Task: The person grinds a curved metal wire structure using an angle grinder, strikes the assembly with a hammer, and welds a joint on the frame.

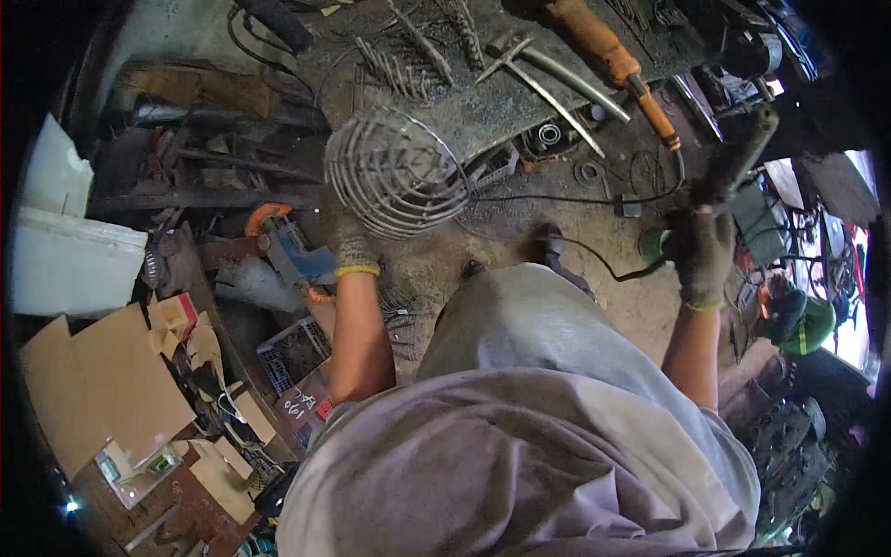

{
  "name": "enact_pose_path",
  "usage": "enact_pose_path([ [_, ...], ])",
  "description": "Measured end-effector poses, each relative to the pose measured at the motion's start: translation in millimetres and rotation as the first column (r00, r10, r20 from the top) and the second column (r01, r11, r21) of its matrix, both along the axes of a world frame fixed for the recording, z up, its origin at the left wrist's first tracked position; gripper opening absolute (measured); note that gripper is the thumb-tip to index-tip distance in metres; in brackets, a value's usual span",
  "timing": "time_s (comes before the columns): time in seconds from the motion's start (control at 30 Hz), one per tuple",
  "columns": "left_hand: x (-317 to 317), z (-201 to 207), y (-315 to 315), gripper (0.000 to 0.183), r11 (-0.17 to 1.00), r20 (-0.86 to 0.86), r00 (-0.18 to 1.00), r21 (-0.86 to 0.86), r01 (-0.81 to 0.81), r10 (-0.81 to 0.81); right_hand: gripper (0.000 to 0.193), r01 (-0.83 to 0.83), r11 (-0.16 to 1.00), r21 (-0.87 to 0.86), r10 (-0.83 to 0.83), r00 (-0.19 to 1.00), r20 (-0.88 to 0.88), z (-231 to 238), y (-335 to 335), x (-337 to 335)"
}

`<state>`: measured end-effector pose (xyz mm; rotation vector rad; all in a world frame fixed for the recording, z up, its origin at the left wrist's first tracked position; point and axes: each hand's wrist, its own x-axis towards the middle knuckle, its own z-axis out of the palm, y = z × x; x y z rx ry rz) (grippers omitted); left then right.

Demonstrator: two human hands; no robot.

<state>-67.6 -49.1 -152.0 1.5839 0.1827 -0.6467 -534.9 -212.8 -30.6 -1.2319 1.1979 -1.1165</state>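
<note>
My left hand (351,237), in a dirty knit glove with a yellow cuff, is closed on the near left rim of a round metal wire cage (399,176). The cage is made of ringed wires, and its far side is blurred. On the right, my right hand (703,255), gloved alike, is wrapped around a dark, long-bodied tool (738,167) that points up and away to the right. The tool's exact kind is hard to make out. A black cable (603,260) runs near that hand, beside a green round piece (652,245).
A grimy metal workbench (520,102) at the far side bears a hammer (557,79), a T-shaped metal rod (548,97), an orange power tool (594,42) and scrap rods. Cardboard (107,381) and a blue-and-orange tool (283,246) lie left. Clutter and a green item (812,325) stand right.
</note>
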Motion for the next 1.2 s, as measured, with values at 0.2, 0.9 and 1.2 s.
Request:
enact_pose_path([
  [0.2, 49, -41, 23, 0.055, 0.989, -0.015, 1.000, -0.149, -0.020, 0.018, 0.039, -0.269, 0.940, 0.208, 0.267, 0.963, 0.040, 3, 56, 85],
  [0.9, -17, 40, -19, 0.052, 0.969, 0.026, 1.000, -0.245, 0.017, -0.011, 0.062, -0.612, 0.791, -0.006, 0.579, 0.752, -0.315, -111, 54, 145],
  [1.2, -11, 26, -17, 0.051, 0.968, -0.009, 0.999, -0.247, -0.050, 0.049, 0.052, -0.630, 0.763, -0.145, 0.590, 0.771, -0.240, -115, 47, 163],
])
